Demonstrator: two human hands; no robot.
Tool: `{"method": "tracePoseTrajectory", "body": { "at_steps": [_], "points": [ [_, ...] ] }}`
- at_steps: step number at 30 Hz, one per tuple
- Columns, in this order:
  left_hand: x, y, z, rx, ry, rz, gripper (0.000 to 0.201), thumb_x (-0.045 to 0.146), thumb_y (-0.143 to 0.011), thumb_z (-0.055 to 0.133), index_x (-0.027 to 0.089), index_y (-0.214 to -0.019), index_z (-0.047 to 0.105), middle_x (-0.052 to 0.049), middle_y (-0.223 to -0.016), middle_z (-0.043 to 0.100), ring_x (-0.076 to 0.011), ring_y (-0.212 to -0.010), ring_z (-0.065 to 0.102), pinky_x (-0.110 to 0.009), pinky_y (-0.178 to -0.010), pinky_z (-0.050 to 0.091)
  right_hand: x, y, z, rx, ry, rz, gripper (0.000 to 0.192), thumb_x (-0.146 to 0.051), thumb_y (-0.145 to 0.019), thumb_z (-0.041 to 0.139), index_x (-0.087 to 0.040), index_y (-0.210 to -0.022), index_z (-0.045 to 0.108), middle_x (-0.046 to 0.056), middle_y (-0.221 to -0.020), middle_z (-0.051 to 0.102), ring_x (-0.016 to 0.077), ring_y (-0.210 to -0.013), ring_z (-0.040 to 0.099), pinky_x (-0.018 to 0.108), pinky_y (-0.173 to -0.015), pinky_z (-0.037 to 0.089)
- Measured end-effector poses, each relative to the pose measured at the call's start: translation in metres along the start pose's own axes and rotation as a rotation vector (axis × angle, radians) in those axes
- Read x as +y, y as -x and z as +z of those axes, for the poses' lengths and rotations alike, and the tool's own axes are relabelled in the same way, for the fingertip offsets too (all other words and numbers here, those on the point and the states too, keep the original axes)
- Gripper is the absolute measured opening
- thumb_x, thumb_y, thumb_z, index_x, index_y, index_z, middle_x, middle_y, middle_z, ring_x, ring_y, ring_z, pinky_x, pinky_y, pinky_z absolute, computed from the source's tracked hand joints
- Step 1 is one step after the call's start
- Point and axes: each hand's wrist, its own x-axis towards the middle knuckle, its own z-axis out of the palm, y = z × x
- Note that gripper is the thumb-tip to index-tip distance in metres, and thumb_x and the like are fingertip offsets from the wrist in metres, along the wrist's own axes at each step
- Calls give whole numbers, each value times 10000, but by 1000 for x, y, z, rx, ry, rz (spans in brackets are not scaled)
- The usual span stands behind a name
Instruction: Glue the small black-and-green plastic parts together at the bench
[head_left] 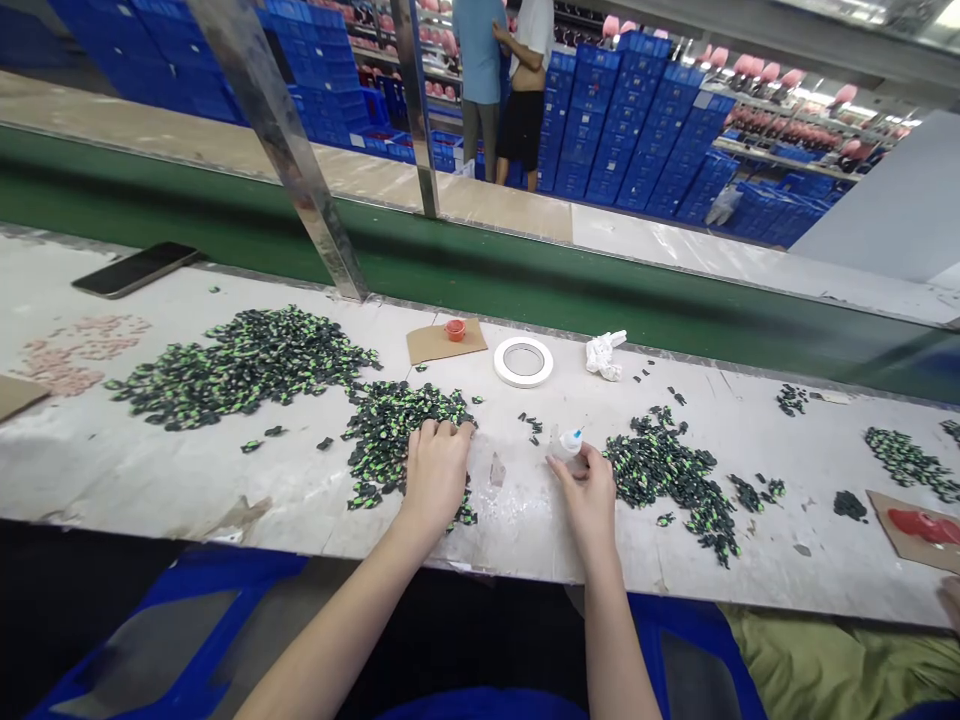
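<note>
My left hand (pixel 437 470) rests on a pile of small black-and-green parts (pixel 379 425), its fingers curled down and close together. Whatever lies under those fingertips is hidden. Between thumb and fingers, my right hand (pixel 590 492) grips a small white squeeze bottle (pixel 568 444) with a blue tip. Just right of that hand spreads a second black-and-green pile (pixel 667 470). A few loose dark pieces (pixel 532 427) lie between my hands, near a shiny, glue-like patch on the worktable (pixel 517 520).
Behind my hands are a white tape roll (pixel 501 372), a red pot (pixel 454 329) on cardboard (pixel 427 347) and a crumpled white tissue (pixel 602 356). At left lie a larger pile (pixel 247 365), pink pieces (pixel 82 350) and a phone (pixel 139 270). A metal post (pixel 300 180) stands behind.
</note>
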Motion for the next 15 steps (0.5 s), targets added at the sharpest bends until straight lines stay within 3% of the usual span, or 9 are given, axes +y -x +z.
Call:
{"method": "tracePoseTrajectory", "body": {
  "at_steps": [4,9,15],
  "points": [
    [0,4,3,2,259,57,442,-16,-816,392,226,-1034,691,-89,-962,661,-257,-920,555,-361,-765,412,-3,2,-3,-117,-80,-7,434,-518,-756,641,-189,-1036,591,95,-998,650,228,-822,622,372,-782,489],
    [10,13,8,-99,578,129,280,122,-883,466,259,-904,710,-22,-926,711,-214,-916,604,-349,-808,426,-11,13,-15,-348,-294,-60,371,-498,-846,564,-219,-1090,541,81,-1016,676,245,-974,633,362,-855,485],
    [26,23,13,-210,645,48,134,164,-805,627,256,-802,724,-8,-882,757,-248,-954,620,-437,-894,363,-21,24,-29,-395,-376,-75,321,-467,-878,535,-218,-1081,547,77,-1035,664,225,-984,633,334,-869,484]
  ]
}}
